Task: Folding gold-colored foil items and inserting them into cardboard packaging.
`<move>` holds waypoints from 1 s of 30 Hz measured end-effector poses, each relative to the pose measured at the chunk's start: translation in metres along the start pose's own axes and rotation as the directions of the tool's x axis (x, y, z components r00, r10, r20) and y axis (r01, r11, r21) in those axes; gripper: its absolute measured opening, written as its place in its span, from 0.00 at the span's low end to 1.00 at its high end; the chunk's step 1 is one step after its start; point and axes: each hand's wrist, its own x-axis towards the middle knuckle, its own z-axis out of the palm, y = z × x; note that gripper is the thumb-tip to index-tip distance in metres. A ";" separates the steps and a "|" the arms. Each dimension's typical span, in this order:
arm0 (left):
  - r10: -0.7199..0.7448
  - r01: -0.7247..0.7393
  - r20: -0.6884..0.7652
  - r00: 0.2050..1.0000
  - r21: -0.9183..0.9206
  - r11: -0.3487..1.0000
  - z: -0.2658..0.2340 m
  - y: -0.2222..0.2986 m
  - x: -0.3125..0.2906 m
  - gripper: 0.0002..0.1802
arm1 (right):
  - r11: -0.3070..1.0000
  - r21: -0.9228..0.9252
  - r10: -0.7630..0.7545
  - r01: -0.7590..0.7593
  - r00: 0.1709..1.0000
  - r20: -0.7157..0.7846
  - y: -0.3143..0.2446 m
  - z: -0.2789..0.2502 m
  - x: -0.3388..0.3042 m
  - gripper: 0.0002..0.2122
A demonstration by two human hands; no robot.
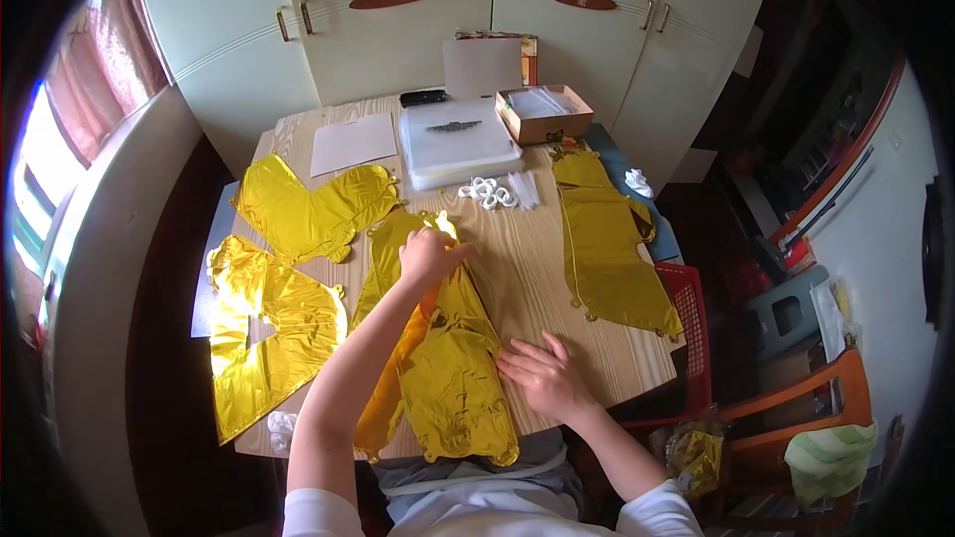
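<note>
A flat gold foil balloon [453, 378] lies lengthwise on the table in front of me, its near end at the table edge. My left hand [433, 254] is closed at its far end, fingers bent down onto the foil; the fingertips are partly hidden. Along the balloon's left side the foil looks orange, partly behind my left forearm. My right hand [545, 378] rests palm down with fingers apart, fingertips touching the balloon's right edge. More flat gold foil balloons lie around: one at the far left [313, 209], one at the near left [298, 313] and another on the right [607, 249].
White ribbon rolls [487, 192] and thin white sticks [524, 191] lie beyond my hands. Behind them are a stack of clear plastic sheets [458, 144], a cardboard box [544, 114] and a pale sheet [353, 144]. A red basket [686, 328] and a wooden chair [796, 408] stand at right.
</note>
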 end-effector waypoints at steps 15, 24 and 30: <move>-0.030 0.026 0.024 0.999 0.141 0.990 0.019 -0.011 0.022 0.16 | 1.000 0.008 -0.007 0.008 0.998 -0.065 -0.001 0.000 0.002 0.09; 0.427 -0.351 -0.190 0.884 0.333 0.875 0.007 0.005 -0.011 0.20 | 0.999 0.044 0.011 -0.009 0.998 -0.061 0.000 0.000 0.001 0.10; 0.732 -0.799 0.370 0.573 0.050 0.600 -0.009 0.008 -0.104 0.35 | 0.998 0.064 0.008 -0.004 0.998 -0.059 0.000 0.001 0.001 0.09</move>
